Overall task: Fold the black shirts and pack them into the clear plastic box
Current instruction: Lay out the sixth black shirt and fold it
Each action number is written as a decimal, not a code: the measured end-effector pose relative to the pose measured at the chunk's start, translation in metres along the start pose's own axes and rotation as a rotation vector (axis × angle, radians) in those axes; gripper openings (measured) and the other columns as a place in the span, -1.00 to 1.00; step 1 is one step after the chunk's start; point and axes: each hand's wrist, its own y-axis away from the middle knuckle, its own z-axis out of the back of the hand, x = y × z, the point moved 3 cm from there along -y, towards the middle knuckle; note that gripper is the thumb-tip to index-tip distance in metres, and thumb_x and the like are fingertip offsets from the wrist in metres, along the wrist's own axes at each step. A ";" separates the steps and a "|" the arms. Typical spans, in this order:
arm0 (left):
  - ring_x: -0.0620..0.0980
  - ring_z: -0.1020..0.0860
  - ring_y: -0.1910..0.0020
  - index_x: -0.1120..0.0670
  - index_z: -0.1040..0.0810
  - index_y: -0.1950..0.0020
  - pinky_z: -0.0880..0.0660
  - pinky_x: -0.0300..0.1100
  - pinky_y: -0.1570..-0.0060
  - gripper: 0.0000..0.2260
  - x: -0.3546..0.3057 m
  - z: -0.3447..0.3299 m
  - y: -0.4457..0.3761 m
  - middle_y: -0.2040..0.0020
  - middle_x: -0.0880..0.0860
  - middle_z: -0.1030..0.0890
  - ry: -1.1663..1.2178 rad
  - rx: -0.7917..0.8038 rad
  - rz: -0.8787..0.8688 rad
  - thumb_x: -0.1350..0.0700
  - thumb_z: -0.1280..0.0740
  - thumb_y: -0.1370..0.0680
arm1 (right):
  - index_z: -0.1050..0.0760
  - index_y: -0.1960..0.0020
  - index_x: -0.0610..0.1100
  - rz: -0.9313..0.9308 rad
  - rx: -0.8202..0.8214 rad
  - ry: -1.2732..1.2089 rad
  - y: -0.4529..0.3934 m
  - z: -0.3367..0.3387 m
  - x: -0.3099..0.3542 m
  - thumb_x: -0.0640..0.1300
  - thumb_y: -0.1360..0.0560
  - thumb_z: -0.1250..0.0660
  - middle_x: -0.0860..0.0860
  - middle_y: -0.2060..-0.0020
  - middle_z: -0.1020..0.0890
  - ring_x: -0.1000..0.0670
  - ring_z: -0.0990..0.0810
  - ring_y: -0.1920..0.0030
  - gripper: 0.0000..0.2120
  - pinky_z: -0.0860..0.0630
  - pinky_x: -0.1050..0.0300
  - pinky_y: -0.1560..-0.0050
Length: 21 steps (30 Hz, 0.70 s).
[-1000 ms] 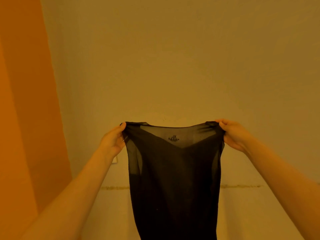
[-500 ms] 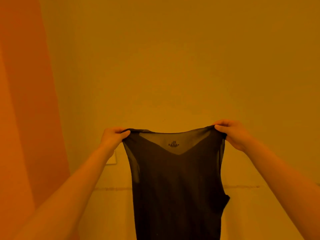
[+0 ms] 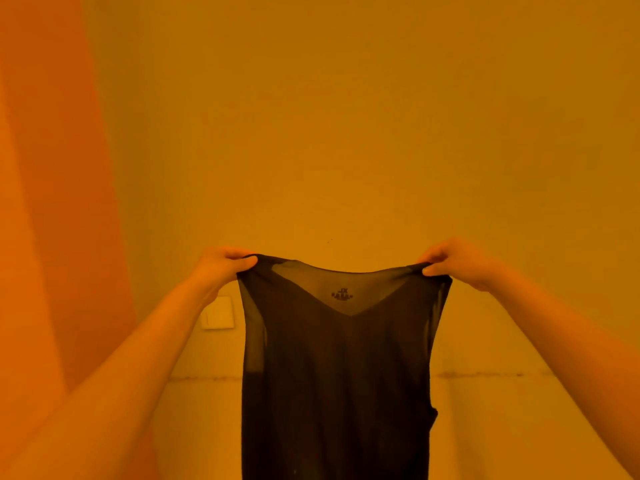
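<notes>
Black shirt [image 3: 337, 375] hanging in front of the wall [image 3: 346, 133], left hand [image 3: 221, 266] pinching its left shoulder, right hand [image 3: 453, 263] pinching its right shoulder, wall switch [image 3: 218, 312] just left of the shirt

A heavy orange-amber cast covers the whole head view, dim and even, with no visible lamp and no glare; the plain painted wall [image 3: 346, 133] is slightly brighter in the centre and upper right and falls to a deeper red-orange band down the left edge of the frame. The thin black sleeveless shirt [image 3: 339, 393], lit from behind, is see-through at the neckline in the centre and solid dark below, and shadows are soft and faint. The picture is mildly soft and grainy, and the bare forearms swell towards the lower corners from wide-angle stretch
</notes>
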 end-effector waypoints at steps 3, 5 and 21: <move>-0.05 -0.52 0.19 0.18 -0.58 0.06 -0.48 -0.30 0.19 -0.92 -0.004 0.001 0.000 0.21 0.07 -0.56 -0.120 0.018 -0.031 0.30 -0.35 -0.48 | -0.55 0.27 -0.08 -0.013 -0.054 0.093 -0.001 0.003 0.000 -0.33 -0.44 -0.37 -0.01 0.31 -0.56 0.06 -0.49 0.26 -0.81 -0.38 0.23 0.27; -0.07 -0.52 0.21 0.14 -0.55 0.18 -0.52 -0.35 0.31 -0.91 -0.005 0.002 0.000 0.22 0.06 -0.56 -0.103 0.010 -0.024 0.31 -0.36 -0.47 | -0.54 0.28 -0.09 -0.024 -0.116 0.035 -0.002 0.005 -0.002 -0.35 -0.43 -0.37 -0.01 0.34 -0.55 0.07 -0.48 0.30 -0.80 -0.36 0.23 0.30; -0.08 -0.53 0.25 0.14 -0.54 0.21 -0.47 -0.27 0.17 -0.90 0.007 -0.005 -0.004 0.23 0.07 -0.55 0.013 0.045 0.035 0.29 -0.34 -0.50 | -0.66 0.31 -0.17 -0.011 -0.002 -0.852 -0.001 0.003 0.005 0.00 0.34 -0.68 -0.06 0.34 -0.68 0.05 -0.67 0.31 -0.38 -0.58 0.27 0.31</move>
